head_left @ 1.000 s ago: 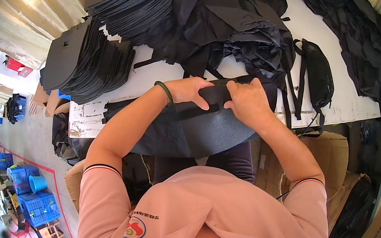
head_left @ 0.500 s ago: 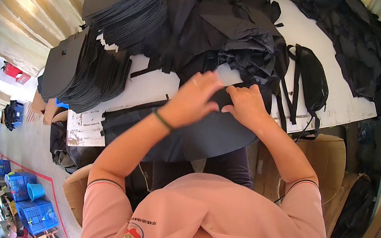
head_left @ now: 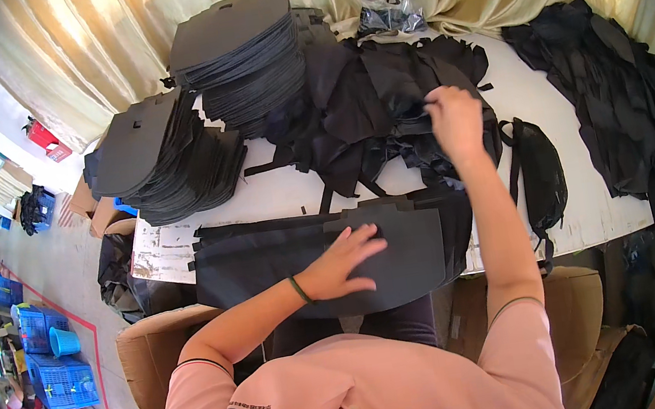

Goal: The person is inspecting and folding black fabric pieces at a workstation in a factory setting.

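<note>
My left hand [head_left: 345, 264], fingers spread, lies over a dark grey panel [head_left: 410, 247] with a notched top edge. The panel rests on a long black fabric piece [head_left: 255, 258] along the near table edge, overhanging it a little. My right hand [head_left: 458, 124] is reaching over the heap of black fabric pieces [head_left: 347, 108] at the back middle. Its fingertips are pinched together on a piece of black fabric [head_left: 407, 112] there; the exact grip is partly hidden.
Two stacks of dark panels [head_left: 138, 152] [head_left: 236, 45] stand at the back left. A black pouch with straps [head_left: 541, 172] lies right of the heap, and more black fabric [head_left: 617, 102] at far right. Cardboard boxes [head_left: 164, 347] flank my lap. Blue crates [head_left: 64, 379] sit on the floor at left.
My right hand has left the near panel and moved up to the fabric heap. My left hand has come down nearer me onto the panel. The whole view has shifted, showing more curtain.
</note>
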A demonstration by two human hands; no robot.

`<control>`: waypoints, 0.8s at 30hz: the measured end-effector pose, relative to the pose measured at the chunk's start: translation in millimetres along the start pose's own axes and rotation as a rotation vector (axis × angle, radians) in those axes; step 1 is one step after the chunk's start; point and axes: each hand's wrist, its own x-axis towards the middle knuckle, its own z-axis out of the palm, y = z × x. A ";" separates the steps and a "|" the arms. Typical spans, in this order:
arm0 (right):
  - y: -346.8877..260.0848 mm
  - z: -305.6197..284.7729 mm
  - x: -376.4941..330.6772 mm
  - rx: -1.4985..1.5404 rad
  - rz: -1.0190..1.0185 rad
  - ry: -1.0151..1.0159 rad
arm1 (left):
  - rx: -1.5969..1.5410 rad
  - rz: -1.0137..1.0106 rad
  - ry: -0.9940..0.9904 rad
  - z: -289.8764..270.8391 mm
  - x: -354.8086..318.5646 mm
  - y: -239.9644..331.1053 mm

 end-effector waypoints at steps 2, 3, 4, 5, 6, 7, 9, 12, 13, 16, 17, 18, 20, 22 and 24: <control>-53.3 -13.6 -24.7 0.316 -0.086 0.080 | -0.217 -0.130 0.306 -13.2 3.6 -7.0; -81.3 -19.2 -35.2 0.544 0.001 -0.013 | -0.174 -0.171 0.521 -16.7 8.5 -9.7; -106.7 -24.9 -42.2 0.790 0.015 -0.052 | -0.237 -0.209 0.604 -22.9 15.8 -15.1; -129.0 -31.5 -47.6 0.916 0.062 -0.167 | -0.196 -0.149 0.673 -27.4 23.0 -18.3; -147.5 -37.7 -49.2 1.075 0.042 -0.238 | -0.142 -0.111 0.744 -31.4 30.5 -20.0; -161.9 -43.5 -46.3 1.141 0.061 -0.338 | -0.280 -0.094 0.797 -36.3 39.9 -21.5; -189.3 -52.1 -33.2 1.409 0.059 -0.436 | -0.702 -0.144 0.854 -47.2 54.8 -19.3; -201.3 -74.5 0.1 1.658 0.087 -0.232 | -0.732 -0.041 0.993 -77.8 58.9 -10.9; -196.5 -87.3 9.4 1.727 0.202 -0.266 | -0.398 0.057 1.043 -88.2 55.5 -5.3; -195.6 -114.7 37.4 2.016 0.283 -0.261 | 0.117 0.087 0.975 -118.7 43.3 11.4; -199.2 -120.0 42.1 2.021 0.295 -0.243 | 0.090 0.109 1.005 -121.3 45.9 17.8; -202.6 -124.4 46.0 2.067 0.211 -0.226 | 0.111 0.130 1.037 -125.8 49.5 21.5; -209.7 -129.8 48.3 1.905 0.122 -0.221 | 0.133 0.111 1.110 -137.1 55.9 23.3; -215.1 -133.1 48.5 1.717 -0.042 -0.155 | -0.011 0.122 1.151 -153.1 58.8 19.5; -212.0 -141.7 47.2 1.076 -0.182 -0.019 | -0.312 0.115 1.141 -164.1 57.3 18.3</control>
